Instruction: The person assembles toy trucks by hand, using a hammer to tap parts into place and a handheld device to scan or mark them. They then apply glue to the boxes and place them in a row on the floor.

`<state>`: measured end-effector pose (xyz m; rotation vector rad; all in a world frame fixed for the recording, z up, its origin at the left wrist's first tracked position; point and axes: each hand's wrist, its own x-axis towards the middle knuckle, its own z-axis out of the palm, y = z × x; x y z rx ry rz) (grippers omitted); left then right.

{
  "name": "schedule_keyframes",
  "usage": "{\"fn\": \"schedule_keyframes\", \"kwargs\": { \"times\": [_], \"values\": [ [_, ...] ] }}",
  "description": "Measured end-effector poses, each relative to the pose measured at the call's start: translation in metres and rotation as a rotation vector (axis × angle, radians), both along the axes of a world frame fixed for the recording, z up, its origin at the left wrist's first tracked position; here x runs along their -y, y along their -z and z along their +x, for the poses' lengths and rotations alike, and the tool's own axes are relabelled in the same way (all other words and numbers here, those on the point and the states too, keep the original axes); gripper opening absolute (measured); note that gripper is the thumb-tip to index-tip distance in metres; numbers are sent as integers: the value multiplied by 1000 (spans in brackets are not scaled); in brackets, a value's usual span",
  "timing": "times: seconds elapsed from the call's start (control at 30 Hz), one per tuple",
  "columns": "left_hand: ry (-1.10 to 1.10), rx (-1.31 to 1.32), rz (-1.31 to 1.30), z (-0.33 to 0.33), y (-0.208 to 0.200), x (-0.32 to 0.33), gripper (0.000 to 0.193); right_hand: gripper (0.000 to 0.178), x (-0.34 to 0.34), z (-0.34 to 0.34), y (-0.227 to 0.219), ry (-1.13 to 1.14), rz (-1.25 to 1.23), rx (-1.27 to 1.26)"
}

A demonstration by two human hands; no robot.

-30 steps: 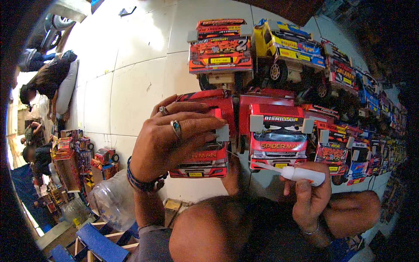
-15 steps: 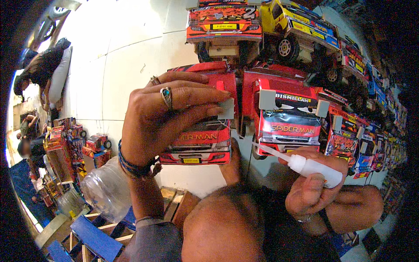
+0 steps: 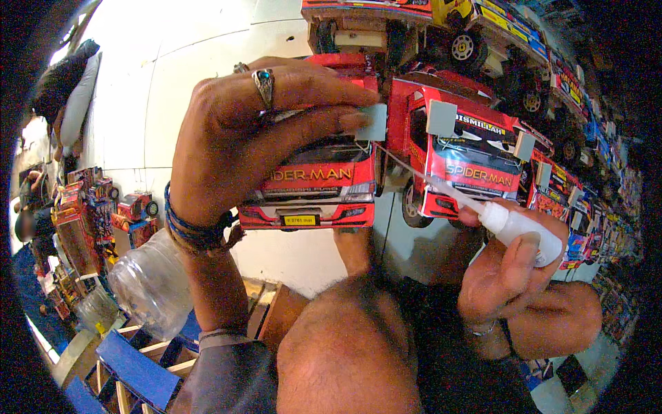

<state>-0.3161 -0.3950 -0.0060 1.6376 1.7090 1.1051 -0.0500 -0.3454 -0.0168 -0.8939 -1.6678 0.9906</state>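
Observation:
My left hand (image 3: 238, 127), wearing rings and a dark braided bracelet, reaches over a red toy truck (image 3: 307, 212). Its fingertips pinch a small pale grey block (image 3: 375, 124) at the upper right corner of the cab front. My right hand (image 3: 493, 279) is closed round a small white squeeze bottle (image 3: 532, 236). The bottle's long thin nozzle slants up and left, its tip close to the lower edge of the block; whether they touch I cannot tell. Beside it stands a second red toy truck (image 3: 476, 178), with a grey block (image 3: 441, 119) at one cab corner and another grey block (image 3: 524, 146) opposite.
More toy trucks (image 3: 462, 48) are packed in rows behind and to the right. At left are a clear plastic jug (image 3: 153, 283), blue panels on a wooden frame (image 3: 138, 369) and further toy trucks (image 3: 83, 221). Other people sit at the far left on the pale tiled floor (image 3: 131, 117).
The nozzle tip has come up and left, from beside the second truck's wheel to the block under my left fingers. The trucks in front sit slightly differently in view as my head shifted.

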Motion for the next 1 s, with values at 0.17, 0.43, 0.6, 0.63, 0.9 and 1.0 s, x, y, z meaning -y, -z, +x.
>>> {"fn": "schedule_keyframes", "kwargs": {
  "times": [0.17, 0.43, 0.6, 0.63, 0.9, 1.0],
  "values": [
    [-16, 41, -37, 3, -2, 2, 23, 33, -2, -1, 1, 45, -5, 54],
    [-3, 63, -16, 2, 2, 0, 22, 30, 3, -2, -7, 103, -107, 143],
    [-20, 148, -72, 3, 1, 1, 21, 31, 0, -1, -8, 61, -77, 110],
    [-31, 166, -81, 4, 1, 1, 21, 31, 1, -1, -9, 65, -79, 120],
    [-12, 156, -68, 4, 1, 1, 21, 36, 5, -6, -9, 122, -158, 80],
    [-12, 172, -68, 4, 2, 1, 21, 37, 4, -3, -6, 140, -122, 140]
  ]
}}
